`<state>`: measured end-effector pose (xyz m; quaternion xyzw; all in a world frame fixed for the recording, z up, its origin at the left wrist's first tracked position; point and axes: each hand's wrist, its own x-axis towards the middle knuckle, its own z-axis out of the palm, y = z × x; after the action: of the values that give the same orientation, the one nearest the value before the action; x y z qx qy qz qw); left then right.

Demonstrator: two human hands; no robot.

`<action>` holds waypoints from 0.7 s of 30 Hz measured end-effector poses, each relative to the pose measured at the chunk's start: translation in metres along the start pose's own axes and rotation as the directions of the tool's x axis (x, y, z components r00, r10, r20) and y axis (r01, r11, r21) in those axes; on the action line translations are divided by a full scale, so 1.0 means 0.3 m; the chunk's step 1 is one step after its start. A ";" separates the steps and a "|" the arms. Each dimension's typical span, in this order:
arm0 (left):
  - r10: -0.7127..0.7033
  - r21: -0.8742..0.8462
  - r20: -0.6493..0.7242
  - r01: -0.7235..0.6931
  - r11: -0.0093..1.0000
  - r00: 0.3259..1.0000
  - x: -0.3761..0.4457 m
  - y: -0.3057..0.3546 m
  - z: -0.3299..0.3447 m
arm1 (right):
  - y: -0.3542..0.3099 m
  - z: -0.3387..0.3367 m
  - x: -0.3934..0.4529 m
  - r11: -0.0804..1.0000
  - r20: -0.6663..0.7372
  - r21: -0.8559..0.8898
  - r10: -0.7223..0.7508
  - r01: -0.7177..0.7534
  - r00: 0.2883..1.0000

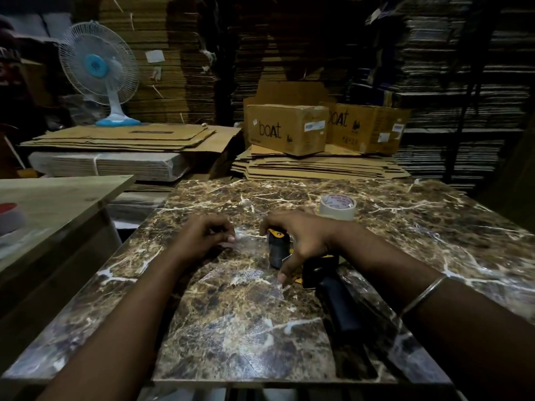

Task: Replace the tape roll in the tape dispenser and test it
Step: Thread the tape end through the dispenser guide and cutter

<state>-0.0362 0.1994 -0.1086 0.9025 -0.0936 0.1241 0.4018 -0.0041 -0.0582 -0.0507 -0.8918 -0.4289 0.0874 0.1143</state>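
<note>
A black and yellow tape dispenser [279, 250] lies on the marble table [246, 328], its dark handle [340, 302] pointing toward me. My right hand [298, 235] arches over the dispenser's front end, fingers around it and thumb touching the tabletop. My left hand [208, 233] sits just left of it, fingertips pinched on a clear strip of tape [246, 241] that stretches toward the dispenser. A pale tape roll [337, 206] stands on the table behind my right hand, apart from the dispenser.
Two "boat" cardboard boxes [286, 128] sit on flat cardboard sheets [318, 166] beyond the table's far edge. A blue-and-white fan [100, 70] stands at the back left. A wooden board [52, 204] lies to the left. Stacked cardboard fills the background.
</note>
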 end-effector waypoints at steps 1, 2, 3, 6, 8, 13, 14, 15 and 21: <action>0.023 0.018 -0.026 -0.022 1.000 0.999 0.004 -0.001 0.007 | -0.001 -0.003 0.004 1.000 0.006 -0.005 0.005 -0.005 1.000; 0.037 0.034 -0.041 -0.036 0.999 0.998 0.009 -0.001 0.013 | -0.002 -0.006 0.009 1.000 0.008 -0.019 0.008 -0.007 1.000; 0.045 0.050 -0.047 -0.042 0.998 0.998 0.015 -0.003 0.018 | -0.004 -0.009 0.016 0.999 0.006 -0.033 0.006 -0.006 1.000; 0.059 0.109 -0.034 -0.055 0.992 0.998 0.031 -0.008 0.027 | -0.004 -0.006 0.035 1.000 -0.001 -0.031 0.007 -0.007 1.000; 0.075 0.124 -0.029 -0.071 0.990 0.997 0.044 -0.013 0.030 | 0.004 0.003 0.045 1.000 -0.017 -0.026 0.007 -0.008 1.000; 0.096 0.153 -0.084 -0.082 0.985 0.992 0.080 -0.028 0.047 | 0.008 0.004 0.050 1.000 -0.031 -0.017 0.009 -0.010 0.999; 0.090 0.153 -0.097 -0.075 0.985 0.991 0.085 -0.031 0.051 | 0.006 0.002 0.049 1.000 -0.036 -0.015 0.008 -0.009 0.999; 0.091 0.162 -0.106 -0.073 0.984 0.990 0.093 -0.037 0.055 | 0.005 0.000 0.050 1.000 -0.046 -0.018 0.006 -0.007 0.999; 0.070 0.181 -0.091 -0.053 0.982 0.993 0.121 -0.061 0.067 | 0.015 0.007 0.053 0.998 -0.078 -0.057 -0.019 0.014 0.997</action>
<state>0.0063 0.1940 -0.1238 0.9244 -0.0905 0.1879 0.3195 0.0086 -0.0483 -0.0549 -0.8939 -0.4338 0.0392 0.1064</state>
